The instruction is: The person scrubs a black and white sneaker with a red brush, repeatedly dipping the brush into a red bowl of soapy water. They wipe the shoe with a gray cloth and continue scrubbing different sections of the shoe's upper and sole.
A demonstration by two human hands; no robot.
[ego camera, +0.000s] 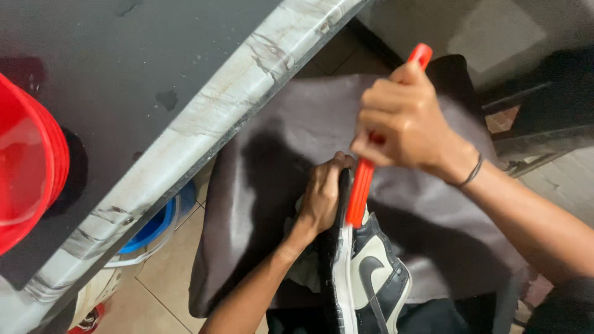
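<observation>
- A dark-topped bench with a pale, marbled stone edge (204,117) is running diagonally across the left of the view, from the top centre down to the lower left corner, and it is crowding close against the person's lap.
- A large dark brown, leathery sheet (291,124) is lying spread over the lap, and both hands are working above it; its far edge is tucking under the bench edge.
- A translucent red plastic bucket (28,161) is sitting on the bench at the far left, cut off by the frame edge, well apart from the hands.
- A blue round plastic tub (158,226) is showing on the tiled floor (167,278) below the bench, mostly hidden by the bench edge.
- A black-and-cream leather sneaker (371,278) is lying on its side on the lap at lower centre, sole turned toward the left hand, its heel end cut off by the bottom of the frame.
- The right hand (402,124) is wrapping tightly around a long red plastic brush handle (360,185), which is slanting down to the sneaker's sole edge; the brush head is not making itself out.
- The left hand (323,195) is gripping the sneaker by its toe end, fingers curled out of sight.
- A pale crumpled cloth (303,263) is peeking out beneath the left wrist, mostly covered.
</observation>
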